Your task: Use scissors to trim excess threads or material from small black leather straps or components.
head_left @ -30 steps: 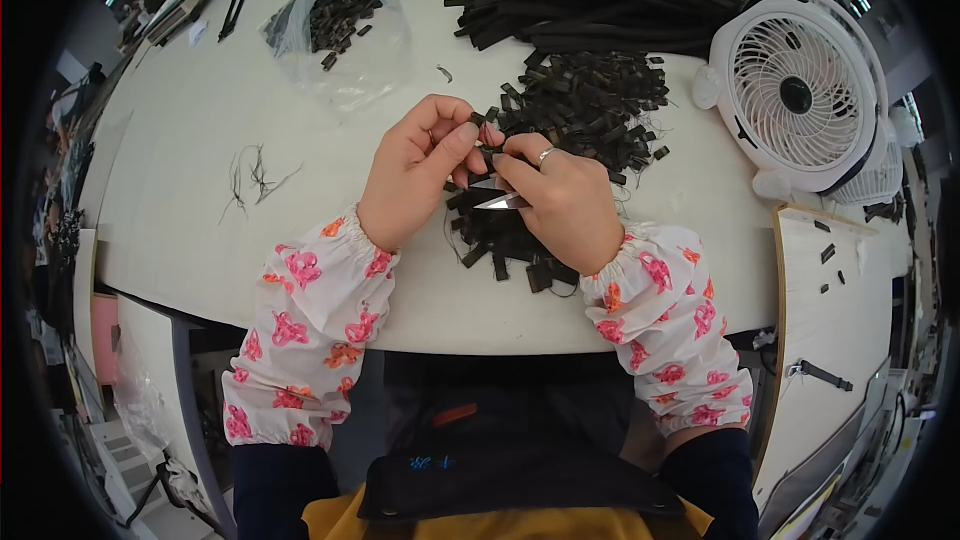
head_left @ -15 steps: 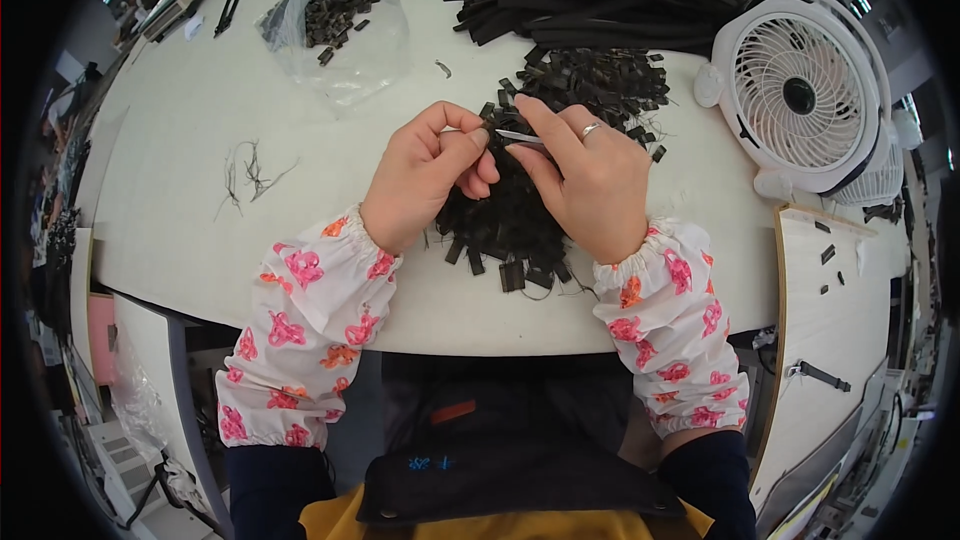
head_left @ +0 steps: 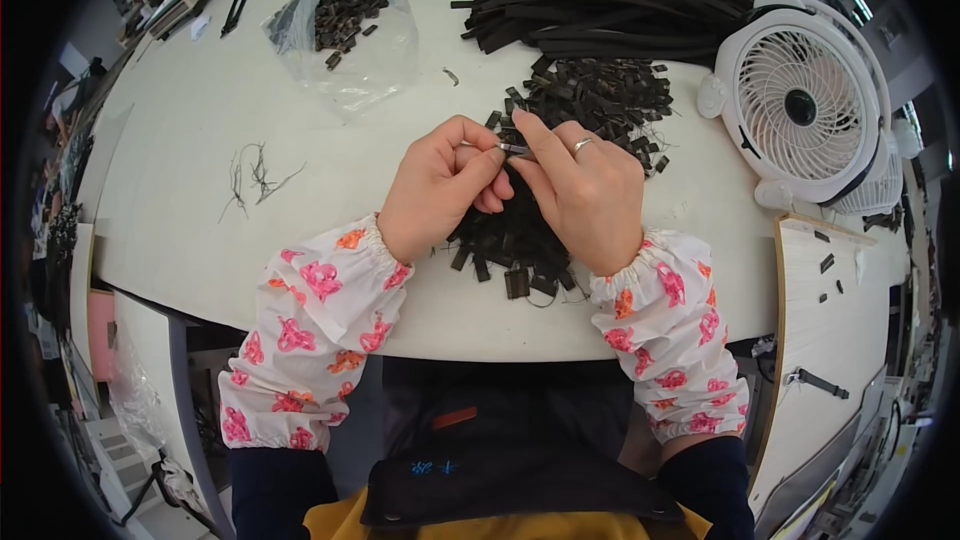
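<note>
Stretching wide, a white table [head_left: 330, 155] bears a bundle of black straps [head_left: 610, 2], a white fan [head_left: 799, 107] at right and a pile of short black webbing pieces [head_left: 605, 95]. Above the pile, the right hand [head_left: 597, 185], half-curled with forefinger extended, grips metal snips [head_left: 517, 149]; the left hand [head_left: 440, 183], thumb and forefinger pinched together, holds a small piece [head_left: 501, 147], mostly hidden, at the snips' tip.

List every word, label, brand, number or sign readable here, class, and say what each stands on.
Blue marks on the dark cloth: too small and blurred to read.
Brown patch above them: no lettering distinguishable.
Black pieces, white fan: no readable text visible.
</note>
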`<move>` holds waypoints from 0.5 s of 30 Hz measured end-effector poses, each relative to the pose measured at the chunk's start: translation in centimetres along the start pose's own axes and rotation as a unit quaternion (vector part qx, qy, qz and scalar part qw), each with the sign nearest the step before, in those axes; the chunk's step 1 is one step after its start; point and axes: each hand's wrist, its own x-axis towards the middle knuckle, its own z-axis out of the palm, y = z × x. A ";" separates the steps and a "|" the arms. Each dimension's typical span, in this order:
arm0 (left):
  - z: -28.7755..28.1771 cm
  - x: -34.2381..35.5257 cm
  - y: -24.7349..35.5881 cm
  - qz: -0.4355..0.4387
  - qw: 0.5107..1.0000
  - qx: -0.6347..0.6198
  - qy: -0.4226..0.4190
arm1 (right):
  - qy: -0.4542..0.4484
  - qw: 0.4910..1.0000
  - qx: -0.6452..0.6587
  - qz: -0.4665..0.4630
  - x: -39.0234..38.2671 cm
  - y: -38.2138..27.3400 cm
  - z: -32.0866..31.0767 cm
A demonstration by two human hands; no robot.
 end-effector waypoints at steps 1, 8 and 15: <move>0.0 -0.1 0.0 0.000 1.000 -0.003 -0.003 | 0.001 1.000 -0.004 -0.001 0.1 -0.1 0.0; 0.0 0.2 -0.3 -0.007 1.000 0.007 -0.019 | -0.054 0.997 -0.047 -0.004 -0.4 0.0 -0.2; -0.8 0.3 0.0 -0.060 0.996 -0.029 -0.063 | -0.065 0.931 0.317 0.166 -0.3 0.9 0.4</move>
